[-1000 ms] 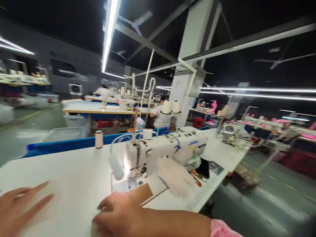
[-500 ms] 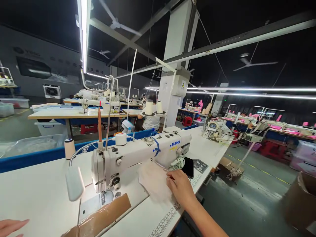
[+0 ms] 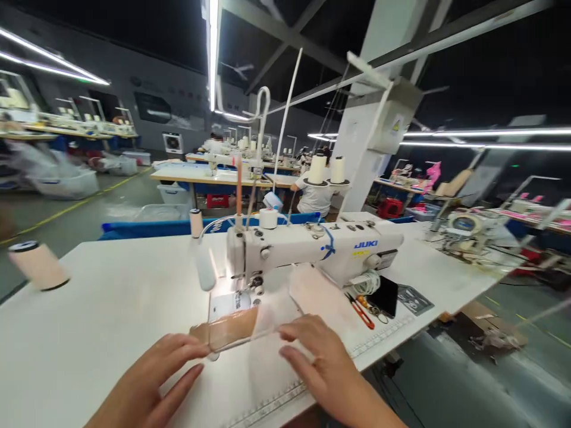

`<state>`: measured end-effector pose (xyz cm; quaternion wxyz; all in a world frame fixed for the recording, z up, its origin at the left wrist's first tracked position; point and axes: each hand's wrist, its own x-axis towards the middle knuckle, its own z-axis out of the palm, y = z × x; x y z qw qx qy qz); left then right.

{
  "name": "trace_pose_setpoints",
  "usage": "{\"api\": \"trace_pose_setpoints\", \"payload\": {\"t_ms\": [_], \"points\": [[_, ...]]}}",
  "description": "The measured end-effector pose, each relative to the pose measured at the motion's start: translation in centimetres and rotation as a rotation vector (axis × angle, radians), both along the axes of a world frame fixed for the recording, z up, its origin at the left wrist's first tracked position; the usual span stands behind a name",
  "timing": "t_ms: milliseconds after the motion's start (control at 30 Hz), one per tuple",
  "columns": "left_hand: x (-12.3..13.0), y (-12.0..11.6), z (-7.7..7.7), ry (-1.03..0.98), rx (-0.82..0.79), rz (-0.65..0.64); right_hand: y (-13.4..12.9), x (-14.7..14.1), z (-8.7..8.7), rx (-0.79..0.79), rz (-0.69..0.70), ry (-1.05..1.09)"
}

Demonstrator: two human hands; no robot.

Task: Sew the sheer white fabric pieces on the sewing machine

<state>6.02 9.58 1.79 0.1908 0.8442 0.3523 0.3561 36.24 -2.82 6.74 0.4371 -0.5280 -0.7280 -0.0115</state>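
My right hand (image 3: pixel 319 356) has thumb and fingers closed on the edge of a sheer pale fabric piece (image 3: pixel 265 362), which is blurred and hangs over the table's front. My left hand (image 3: pixel 163 371) is open, thumb apart from the fingers, its fingertips near the left end of a brown cardboard strip (image 3: pixel 232 327). Behind the hands stands a white JUKI sewing machine (image 3: pixel 294 246), its needle area lit by a small lamp (image 3: pixel 205 270). A pale pink fabric stack (image 3: pixel 323 294) lies under the machine's arm, right of the needle.
Orange-handled thread snips (image 3: pixel 362 312), a black phone (image 3: pixel 382 296) and a coiled cable (image 3: pixel 364 282) are right of the fabric. A measuring scale (image 3: pixel 383 336) runs along the front edge. Thread cones (image 3: pixel 40 266) stand at left. A seated co-worker (image 3: pixel 314 196) is beyond.
The view has turned left. My right hand has moved from the fabric stack toward the table's front with a sheer piece, uncovering the snips. My left hand has come further into view.
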Motion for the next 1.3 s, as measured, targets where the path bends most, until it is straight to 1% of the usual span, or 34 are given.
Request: {"api": "trace_pose_setpoints", "payload": {"t_ms": [33, 100, 167, 300, 367, 467, 533, 600, 700, 767, 833, 900, 967, 1067, 1167, 1233, 1300], "points": [[0.5, -0.5, 0.8, 0.003, -0.057, -0.011, -0.2, -0.2, 0.0, 0.005, 0.001, 0.045], [1.3, -1.0, 2.1, 0.024, -0.147, -0.035, -0.1, 0.1, -0.3, 0.015, -0.048, 0.107], [2.0, -1.1, 2.9, 0.054, -0.173, -0.070, 0.3, 0.3, -1.1, -0.030, -0.038, 0.071], [3.7, -1.8, 3.3, 0.089, -0.154, -0.099, 1.3, -1.2, -3.8, -0.145, 0.072, -0.081], [4.8, -2.4, 3.3, 0.144, -0.169, -0.118, 1.8, -2.2, -5.1, -0.176, 0.064, -0.127], [6.4, -3.6, 3.2, 0.264, -0.277, -0.130, 2.4, -3.1, -6.3, -0.204, 0.033, -0.130], [7.3, -4.2, 3.0, 0.324, -0.348, -0.121, 2.6, -3.4, -6.3, -0.202, 0.033, -0.053], [7.9, -4.3, 2.6, 0.330, -0.355, -0.121, 2.7, -3.7, -5.8, -0.228, 0.069, 0.103], [8.3, -4.0, 2.1, 0.254, -0.322, -0.124, 2.7, -3.9, -4.9, -0.348, 0.138, 0.377], [8.2, -3.7, 2.1, 0.206, -0.333, -0.103, 2.7, -3.7, -4.5, -0.372, 0.108, 0.469], [8.0, -3.6, 2.4, 0.201, -0.357, -0.086, 2.8, -3.2, -4.7, -0.340, 0.037, 0.460], [7.9, -3.7, 2.7, 0.237, -0.375, -0.085, 2.8, -2.8, -5.2, -0.326, -0.004, 0.372], [8.1, -4.1, 2.8, 0.300, -0.360, -0.090, 2.8, -2.7, -5.8, -0.313, -0.002, 0.239], [8.7, -4.5, 2.3, 0.403, -0.256, -0.113, 2.8, -3.1, -6.3, -0.272, 0.021, 0.125], [9.0, -4.6, 1.8, 0.429, -0.196, -0.127, 2.8, -3.5, -6.1, -0.266, 0.017, 0.151], [8.8, -4.5, 1.9, 0.393, -0.210, -0.139, 2.8, -3.6, -5.7, -0.277, 0.019, 0.208], [8.3, -4.6, 2.1, 0.316, -0.267, -0.150, 2.7, -3.7, -5.2, -0.301, 0.025, 0.298]]}}
